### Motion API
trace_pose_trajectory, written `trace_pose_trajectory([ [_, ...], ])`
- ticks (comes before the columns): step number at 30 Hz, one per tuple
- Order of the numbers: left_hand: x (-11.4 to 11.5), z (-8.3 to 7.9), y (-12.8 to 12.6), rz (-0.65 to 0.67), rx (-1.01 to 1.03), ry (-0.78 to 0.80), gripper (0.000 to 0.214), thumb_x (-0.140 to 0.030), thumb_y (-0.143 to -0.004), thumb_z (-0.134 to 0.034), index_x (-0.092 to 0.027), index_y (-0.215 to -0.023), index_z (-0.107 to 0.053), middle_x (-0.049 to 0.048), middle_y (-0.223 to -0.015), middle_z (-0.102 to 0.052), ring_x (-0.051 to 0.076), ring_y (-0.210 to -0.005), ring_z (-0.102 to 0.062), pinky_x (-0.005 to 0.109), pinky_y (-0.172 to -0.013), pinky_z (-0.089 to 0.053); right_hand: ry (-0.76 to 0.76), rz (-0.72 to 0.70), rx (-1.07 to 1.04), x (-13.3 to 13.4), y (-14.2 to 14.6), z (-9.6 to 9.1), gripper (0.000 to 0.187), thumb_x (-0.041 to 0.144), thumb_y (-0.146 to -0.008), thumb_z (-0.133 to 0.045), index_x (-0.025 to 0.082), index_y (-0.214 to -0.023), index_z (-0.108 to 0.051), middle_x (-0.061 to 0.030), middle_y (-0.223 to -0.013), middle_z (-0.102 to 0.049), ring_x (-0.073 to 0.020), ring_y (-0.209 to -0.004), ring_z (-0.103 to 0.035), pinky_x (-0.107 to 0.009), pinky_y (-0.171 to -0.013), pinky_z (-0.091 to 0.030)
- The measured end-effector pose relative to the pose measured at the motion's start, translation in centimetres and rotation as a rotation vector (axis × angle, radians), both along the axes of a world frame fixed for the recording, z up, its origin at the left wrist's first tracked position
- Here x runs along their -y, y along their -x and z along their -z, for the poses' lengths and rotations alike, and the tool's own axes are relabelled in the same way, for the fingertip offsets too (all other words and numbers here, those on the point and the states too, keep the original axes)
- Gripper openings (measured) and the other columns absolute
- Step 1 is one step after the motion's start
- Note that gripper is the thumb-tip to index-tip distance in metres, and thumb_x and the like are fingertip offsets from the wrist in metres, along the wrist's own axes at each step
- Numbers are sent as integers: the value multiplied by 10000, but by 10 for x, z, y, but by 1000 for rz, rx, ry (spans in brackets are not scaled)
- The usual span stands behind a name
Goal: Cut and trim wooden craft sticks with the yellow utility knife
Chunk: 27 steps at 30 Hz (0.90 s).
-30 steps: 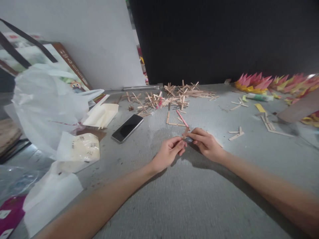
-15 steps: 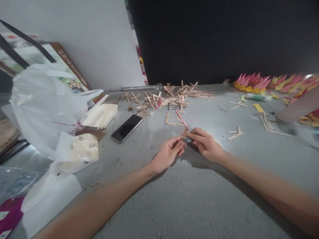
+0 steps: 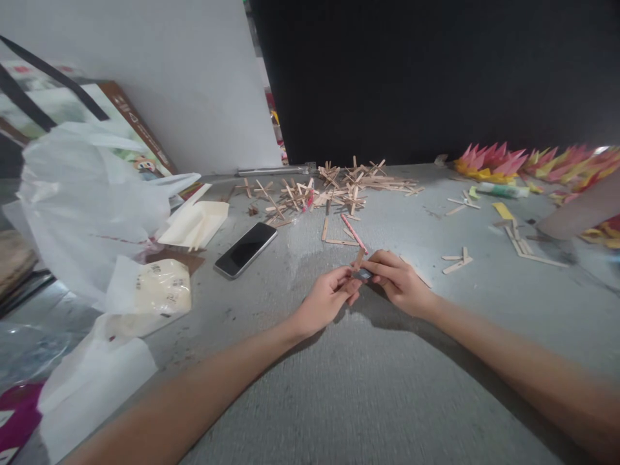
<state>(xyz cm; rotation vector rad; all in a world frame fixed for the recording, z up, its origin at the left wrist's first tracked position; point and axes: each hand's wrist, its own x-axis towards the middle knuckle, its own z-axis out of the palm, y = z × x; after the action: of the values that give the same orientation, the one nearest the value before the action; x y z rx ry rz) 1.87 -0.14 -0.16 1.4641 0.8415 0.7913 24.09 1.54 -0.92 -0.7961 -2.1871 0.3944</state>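
Observation:
My left hand (image 3: 325,299) and my right hand (image 3: 400,279) meet at the middle of the grey table (image 3: 368,387). Both pinch a short wooden stick piece (image 3: 358,259) that points up and away, with a small dark thing (image 3: 363,274) held between the fingertips; I cannot tell what it is. A pink pencil (image 3: 354,232) lies just beyond my fingers. Farther back sits a heap of glued wooden stick crosses (image 3: 334,187).
A black phone (image 3: 246,248) lies left of my hands. White plastic bags (image 3: 92,194) and paper packets (image 3: 155,287) crowd the left side. Loose sticks (image 3: 458,261) and pink-yellow paper flowers (image 3: 489,161) lie at the right. A dark panel (image 3: 436,77) stands behind.
Both hands stay pinched on the stick piece and have shifted only slightly; the stick sits a touch lower between the fingers.

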Motion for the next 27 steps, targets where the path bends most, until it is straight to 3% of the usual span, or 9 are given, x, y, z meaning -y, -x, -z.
trace_pose_trajectory([
  [6,-4,1,0,51,8,26,407,-546,-990,-584,-152,-905,-639,-24,-662,-508,117,-615,-446,255,-620,-326,-17,-13,22,0,0,0,406,107,-1028,-429,245,-1337,-653,-91,-998,-660,-221,-909,-621,-379,-795,-516],
  [14,-8,4,2,17,-51,-48,453,-562,-999,-546,-163,-790,-596,-7,-663,-526,119,-620,-457,247,-616,-341,-23,-5,63,-3,0,3,400,98,-1016,-438,240,-1318,-659,-86,-985,-664,-223,-896,-609,-375,-776,-485],
  [22,-9,3,3,90,-101,-67,394,-509,-1024,-494,-166,-860,-598,-16,-662,-502,126,-623,-450,250,-632,-361,-43,0,95,-3,-1,3,453,55,-979,-436,246,-1322,-660,-83,-993,-668,-221,-880,-600,-376,-765,-463],
  [27,-10,-2,2,142,-120,-94,419,-513,-1026,-468,-172,-808,-574,-13,-653,-489,128,-617,-442,255,-627,-360,-55,-21,113,-2,-3,4,457,50,-975,-440,239,-1333,-653,-81,-982,-655,-223,-873,-589,-386,-774,-451],
])
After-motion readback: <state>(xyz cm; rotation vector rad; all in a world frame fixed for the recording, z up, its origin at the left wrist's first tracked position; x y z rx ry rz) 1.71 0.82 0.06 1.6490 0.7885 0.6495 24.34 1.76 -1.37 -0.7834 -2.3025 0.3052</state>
